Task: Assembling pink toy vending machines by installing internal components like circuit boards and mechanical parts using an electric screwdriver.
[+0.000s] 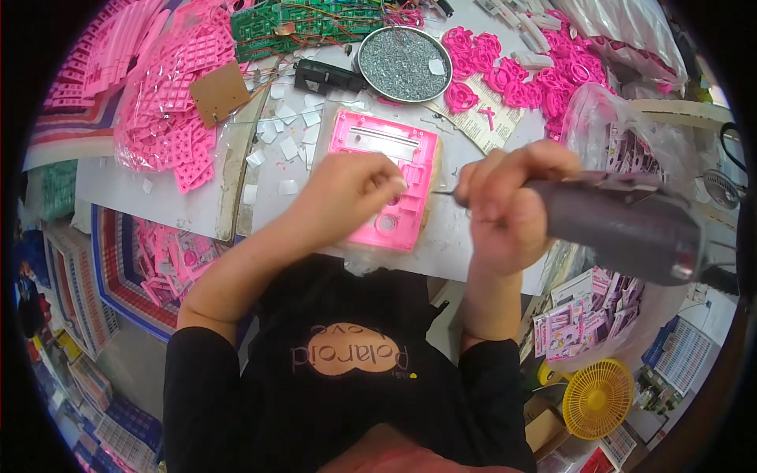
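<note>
Left of the pink plastic housing (384, 189) lie white paper scraps (285, 135), and the housing itself sits on the white table (181, 201) straight before the person. The left hand (347, 193) rests on the housing's left half, fingertips pinched together on something too small to make out. Right of the housing, the right hand (505, 201) wraps its fingers around a grey electric screwdriver (623, 221) whose thin bit points at the housing's right edge; if the left hand's hold loosens, the bit could likely skid and scar the plastic.

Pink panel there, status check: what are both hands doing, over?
Left hand steadies pink panel. Right hand grips grey power screwdriver, tip beside panel edge. Screw dish behind, apart.
</note>
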`<state>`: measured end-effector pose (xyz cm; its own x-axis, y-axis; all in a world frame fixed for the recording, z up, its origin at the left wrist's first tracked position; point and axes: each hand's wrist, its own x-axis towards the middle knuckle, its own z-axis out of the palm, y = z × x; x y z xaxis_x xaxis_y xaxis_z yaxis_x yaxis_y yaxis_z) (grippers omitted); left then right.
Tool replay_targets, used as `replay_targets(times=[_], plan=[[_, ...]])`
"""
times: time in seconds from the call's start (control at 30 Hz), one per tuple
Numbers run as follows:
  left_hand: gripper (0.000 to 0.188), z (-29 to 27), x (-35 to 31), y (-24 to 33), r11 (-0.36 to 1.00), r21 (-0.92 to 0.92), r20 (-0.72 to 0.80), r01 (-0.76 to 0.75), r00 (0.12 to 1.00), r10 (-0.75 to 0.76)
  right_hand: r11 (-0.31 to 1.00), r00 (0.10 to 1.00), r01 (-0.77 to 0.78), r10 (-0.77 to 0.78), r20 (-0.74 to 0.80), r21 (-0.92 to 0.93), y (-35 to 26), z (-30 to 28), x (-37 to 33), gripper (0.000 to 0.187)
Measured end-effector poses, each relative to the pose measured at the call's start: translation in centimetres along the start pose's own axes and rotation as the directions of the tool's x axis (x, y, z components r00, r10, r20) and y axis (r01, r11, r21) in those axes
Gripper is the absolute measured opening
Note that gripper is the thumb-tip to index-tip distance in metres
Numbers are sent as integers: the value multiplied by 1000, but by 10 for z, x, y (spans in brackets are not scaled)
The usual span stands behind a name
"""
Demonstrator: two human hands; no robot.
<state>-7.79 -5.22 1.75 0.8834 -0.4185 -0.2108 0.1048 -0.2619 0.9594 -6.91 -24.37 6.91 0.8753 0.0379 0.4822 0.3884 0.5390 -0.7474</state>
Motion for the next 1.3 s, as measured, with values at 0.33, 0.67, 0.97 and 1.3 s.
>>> replay_targets(times=[0.33,0.67,0.97,1.3], plan=[[14,-23,-5,7,986,44,-129,-160,978,164,509,911,-336,389,-136,-792,6,-22,-44,56],[29,-21,4,11,980,5,-72,-197,978,197,382,954,-101,299,19,-919,16,-10,-29,12],[23,-25,1,-41,724,542,-44,-426,846,531,123,907,182,361,215,-975,41,-15,-46,17],[21,-21,2,-43,705,592,-59,-390,852,521,-33,912,165,386,140,-986,55,-4,-56,17]])
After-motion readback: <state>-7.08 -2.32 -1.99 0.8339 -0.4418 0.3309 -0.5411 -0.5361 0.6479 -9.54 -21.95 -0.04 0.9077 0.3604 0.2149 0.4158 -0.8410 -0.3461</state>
